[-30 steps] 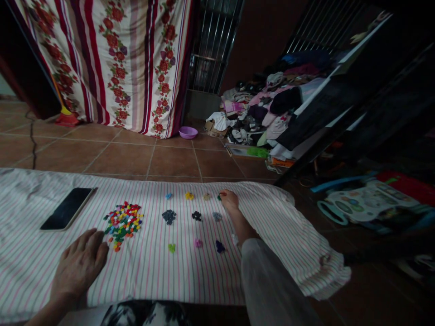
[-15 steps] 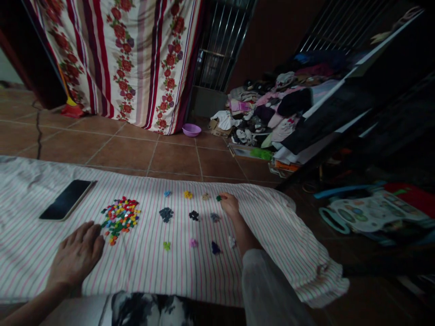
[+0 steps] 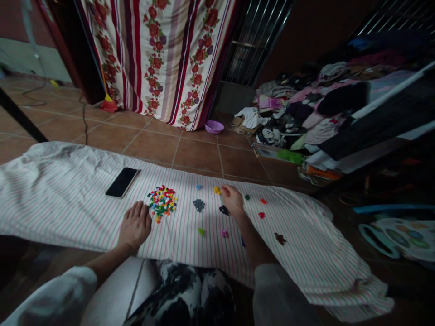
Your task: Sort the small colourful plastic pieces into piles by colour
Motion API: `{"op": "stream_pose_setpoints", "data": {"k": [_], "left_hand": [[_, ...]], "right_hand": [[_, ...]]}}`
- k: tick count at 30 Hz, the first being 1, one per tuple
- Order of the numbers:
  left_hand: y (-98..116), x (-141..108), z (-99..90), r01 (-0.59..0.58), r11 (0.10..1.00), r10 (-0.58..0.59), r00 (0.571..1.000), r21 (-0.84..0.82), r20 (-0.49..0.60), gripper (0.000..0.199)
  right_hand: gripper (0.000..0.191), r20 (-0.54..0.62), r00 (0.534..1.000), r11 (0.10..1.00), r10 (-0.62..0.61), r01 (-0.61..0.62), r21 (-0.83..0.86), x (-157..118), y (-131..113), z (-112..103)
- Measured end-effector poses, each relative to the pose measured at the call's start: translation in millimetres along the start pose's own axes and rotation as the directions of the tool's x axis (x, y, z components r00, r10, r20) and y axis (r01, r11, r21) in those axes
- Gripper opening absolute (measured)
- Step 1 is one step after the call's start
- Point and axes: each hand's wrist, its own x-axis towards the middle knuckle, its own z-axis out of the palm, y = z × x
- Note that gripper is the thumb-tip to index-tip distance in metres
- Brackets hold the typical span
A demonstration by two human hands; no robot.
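My left hand [image 3: 135,225] lies flat on the striped cloth, fingers stretched out, beside a mixed pile of small coloured pieces [image 3: 162,201]. Over the sorted heaps, my right hand [image 3: 233,201] has its fingers curled together, touching or just beside the yellow pieces [image 3: 216,190]; anything in its fingertips is too small to make out. Black pieces [image 3: 223,210] show partly under this hand. Around it are light blue [image 3: 199,187], dark grey [image 3: 199,205], lime green [image 3: 201,232], pink [image 3: 224,233], dark green [image 3: 247,197], orange [image 3: 263,201], red [image 3: 261,215] and brown pieces [image 3: 280,238]. My right forearm partly covers dark blue pieces [image 3: 243,242].
A phone [image 3: 122,182] lies on the striped cloth [image 3: 81,190], left of the mixed pile. Beyond the table are a purple basin [image 3: 214,127], a floral curtain [image 3: 170,68] and a heap of clothes [image 3: 299,99]. A colourful plastic item [image 3: 404,233] stands at right.
My right hand has moved left from the dark green pieces to the yellow ones. The view has turned left, uncovering orange, red and brown heaps. My left hand stays beside the mixed pile.
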Motion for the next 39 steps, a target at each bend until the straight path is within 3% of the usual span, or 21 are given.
{"op": "stream_pose_setpoints", "data": {"k": [2,6,9,11,21,39], "left_hand": [[-1,0,0.2,0.01,1.0,-0.01,1.0,-0.018,0.006,0.041],[-2,-1,1.7,0.016,0.999,-0.015,1.0,-0.043,0.015,0.044],[-2,-2,3.1,0.024,0.995,-0.024,1.0,-0.092,0.003,0.045],[-2,-2,3.1,0.026,0.992,-0.027,1.0,-0.121,-0.009,0.044],[-4,-3,1.4,0.028,0.974,-0.036,0.999,-0.224,-0.033,0.044],[-4,-4,-1.3,0.001,0.984,-0.018,0.995,-0.179,-0.097,0.041]], "right_hand": [[0.024,0.073,0.989,0.982,-0.132,0.12,0.147,-17,-41,32],[0.017,0.233,0.925,0.915,-0.299,0.208,0.347,-59,-109,92],[0.017,0.314,0.895,0.922,-0.318,0.215,0.321,-85,-139,120],[0.019,0.334,0.901,0.949,-0.275,0.199,0.245,-95,-149,128],[0.025,0.243,0.958,0.987,-0.151,0.158,-0.009,-109,-155,125],[0.021,0.289,0.952,0.978,-0.099,0.147,-0.151,-111,-166,123]]}}
